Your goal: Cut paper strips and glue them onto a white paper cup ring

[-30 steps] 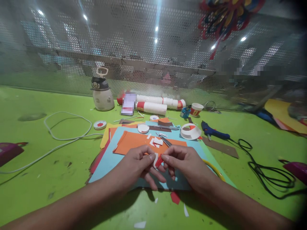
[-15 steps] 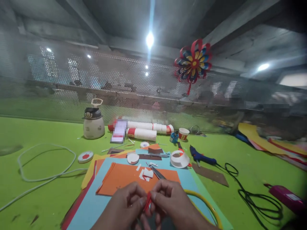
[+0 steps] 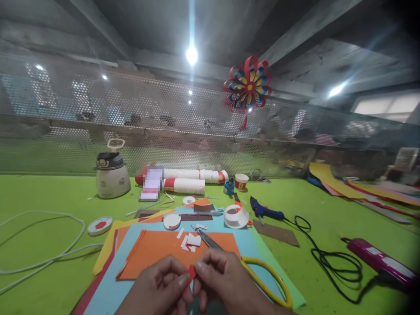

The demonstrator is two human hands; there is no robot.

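Between my two hands is a small red strip (image 3: 191,272), perhaps paper, pinched from both sides. My left hand (image 3: 160,282) grips its left side with thumb and fingers. My right hand (image 3: 221,278) pinches the other side close by, fingers curled. Just beyond the hands, a stack of orange paper (image 3: 154,249) lies on light blue sheets (image 3: 121,258). White paper scraps (image 3: 193,239) rest on the orange stack. Scissors with yellow handles (image 3: 285,284) lie partly under my right hand, their dark blades pointing away.
Farther back stand a white bottle (image 3: 113,179), stacked paper cups (image 3: 185,185), a blue ink bottle (image 3: 229,187) and a single cup (image 3: 241,182). A blue glue gun (image 3: 265,210) with a black cord lies right, near a magenta power strip (image 3: 377,258). A white cable (image 3: 72,245) loops on the left.
The view has turned slightly to the right, so things appear shifted left. Both hands still pinch the red strip, which now shows a broader, flatter face.
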